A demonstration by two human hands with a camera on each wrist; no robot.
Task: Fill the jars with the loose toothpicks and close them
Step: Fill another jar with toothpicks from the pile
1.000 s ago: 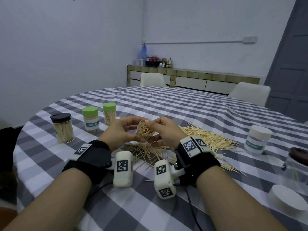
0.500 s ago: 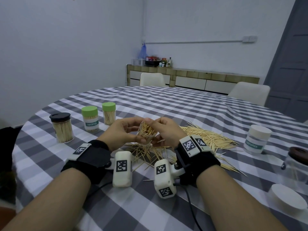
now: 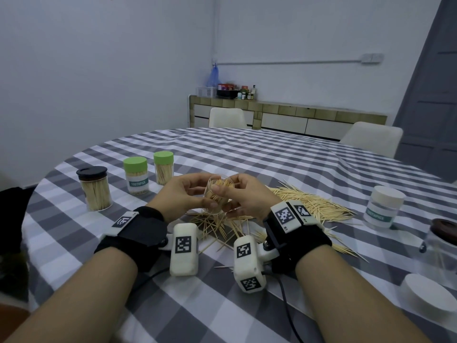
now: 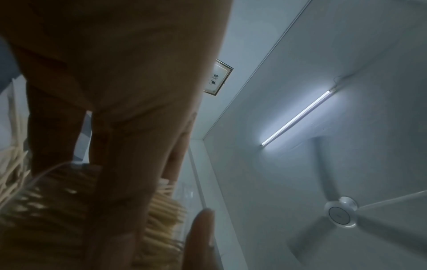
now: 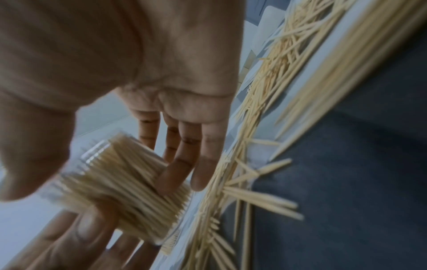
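Note:
A small clear jar [image 3: 217, 198] packed with toothpicks is held tilted just above the table, mouth facing me. My left hand [image 3: 197, 194] grips its left side, thumb and fingers curled round it. My right hand [image 3: 223, 194] holds the other side: the thumb lies over the toothpick tips at the mouth, and the fingers [image 5: 177, 169] lie fairly straight along the jar [image 5: 120, 191]. In the left wrist view the jar [image 4: 166, 210] shows under my left fingers. Loose toothpicks [image 3: 309, 204] lie in a wide pile under and to the right of my hands.
At the left stand three closed, filled jars: one black-lidded [image 3: 95, 188], two green-lidded [image 3: 136, 175] [image 3: 163, 170]. At the right are a white-lidded jar [image 3: 383, 206], a brown-lidded glass jar [image 3: 442, 241] and a loose white lid [image 3: 425, 295]. A checked cloth [image 3: 247, 157] covers the round table.
The jar stays between both hands over the pile and has tipped slightly. My right thumb has shifted onto the toothpick tips at its mouth.

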